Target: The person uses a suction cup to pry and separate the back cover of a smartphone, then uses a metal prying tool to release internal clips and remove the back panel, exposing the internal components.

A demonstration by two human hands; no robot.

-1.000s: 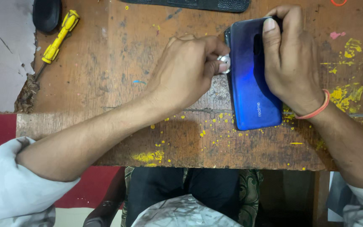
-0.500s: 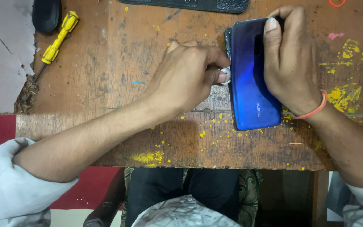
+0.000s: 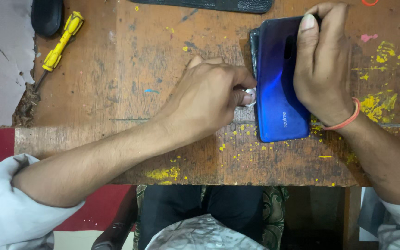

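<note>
Our right hand (image 3: 322, 69) clamps one glossy blue smartphone (image 3: 278, 88) on the scuffed wooden table (image 3: 116, 92), left hand (image 3: 204, 97) pinching one small white piece (image 3: 252, 95) at its edge.

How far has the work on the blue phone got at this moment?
Early to middle. Done: the back cover looks lifted slightly at its left edge, where a dark gap shows. In hand: the right hand pins the phone to the wooden table while the left hand presses a small white tool into that seam. Left: the cover is not off; the yellow screwdriver lies untouched.
</note>
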